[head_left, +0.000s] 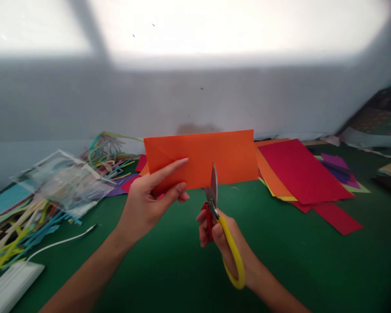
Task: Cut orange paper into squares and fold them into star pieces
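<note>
An orange sheet of paper [228, 150], wide and rectangular, is held up off the table at the centre of the head view. My left hand [153, 195] grips its lower left part, with the index finger lying along the front and the thumb near the lower edge. My right hand [228, 239] is closed on the handles of a pair of scissors [232, 250], one yellow and one red. The blades are apart and point upward; one stands in front of the paper near the middle of its lower edge. Whether the other passes behind the paper is hard to see.
Red paper sheets [303, 174] overlap orange, purple and yellow ones on the right of the green table [169, 269]. Clear plastic bags [68, 178] and many coloured strips [29, 226] lie left. A white power bank-like block [16, 284] with a cable is at front left. A pale wall [143, 100] stands behind.
</note>
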Demonstrator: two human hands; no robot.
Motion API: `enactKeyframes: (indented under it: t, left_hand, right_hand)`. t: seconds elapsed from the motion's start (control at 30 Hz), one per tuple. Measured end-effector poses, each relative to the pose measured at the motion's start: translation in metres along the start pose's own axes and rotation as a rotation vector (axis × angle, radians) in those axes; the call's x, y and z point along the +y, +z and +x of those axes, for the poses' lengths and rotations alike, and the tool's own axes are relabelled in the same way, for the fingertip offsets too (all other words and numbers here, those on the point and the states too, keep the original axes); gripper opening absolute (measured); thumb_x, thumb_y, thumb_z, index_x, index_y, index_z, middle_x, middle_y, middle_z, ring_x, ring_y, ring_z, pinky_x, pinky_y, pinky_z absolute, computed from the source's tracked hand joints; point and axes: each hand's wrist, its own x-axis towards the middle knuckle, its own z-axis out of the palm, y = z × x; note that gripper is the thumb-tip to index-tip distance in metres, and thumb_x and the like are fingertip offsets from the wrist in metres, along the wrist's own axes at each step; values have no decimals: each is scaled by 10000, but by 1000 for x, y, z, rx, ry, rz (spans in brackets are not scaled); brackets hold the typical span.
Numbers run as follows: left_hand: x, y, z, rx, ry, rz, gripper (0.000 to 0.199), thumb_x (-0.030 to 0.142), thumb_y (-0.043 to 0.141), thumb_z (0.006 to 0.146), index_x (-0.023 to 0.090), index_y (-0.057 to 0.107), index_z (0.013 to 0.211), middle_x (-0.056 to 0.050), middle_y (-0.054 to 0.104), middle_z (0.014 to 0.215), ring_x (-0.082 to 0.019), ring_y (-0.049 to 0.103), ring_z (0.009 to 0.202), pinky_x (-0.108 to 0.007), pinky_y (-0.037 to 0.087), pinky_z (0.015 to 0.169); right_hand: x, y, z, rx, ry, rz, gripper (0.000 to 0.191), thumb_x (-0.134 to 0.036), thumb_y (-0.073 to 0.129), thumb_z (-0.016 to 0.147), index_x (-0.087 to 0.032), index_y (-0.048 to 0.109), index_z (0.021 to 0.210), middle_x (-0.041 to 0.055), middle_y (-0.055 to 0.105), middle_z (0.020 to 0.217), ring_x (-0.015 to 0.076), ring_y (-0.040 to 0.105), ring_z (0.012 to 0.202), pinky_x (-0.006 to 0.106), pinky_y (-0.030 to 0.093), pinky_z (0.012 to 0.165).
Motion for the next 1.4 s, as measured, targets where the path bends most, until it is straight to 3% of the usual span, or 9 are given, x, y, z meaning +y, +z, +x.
enactKeyframes:
  t: [0.8,1.4]
  left_hand:
    - [0,4,-2,10,10,17,493,205,719,910,295,645,1390,32,754,728,-118,754,657,-175,627,694]
    - [2,4,-3,21,18,29,496,203,725,906,270,646,1391,25,755,723,-129,749,646,-195,631,675]
  right_hand:
    - [-9,2,2,30,93,45,736,-879,509,795,-174,556,1000,1,555,734,133,496,627,287,392,607]
    - [-9,-1,2,31,69,-39,688,-859,462,844,-190,554,978,-7,529,715,133,468,602,280,394,564]
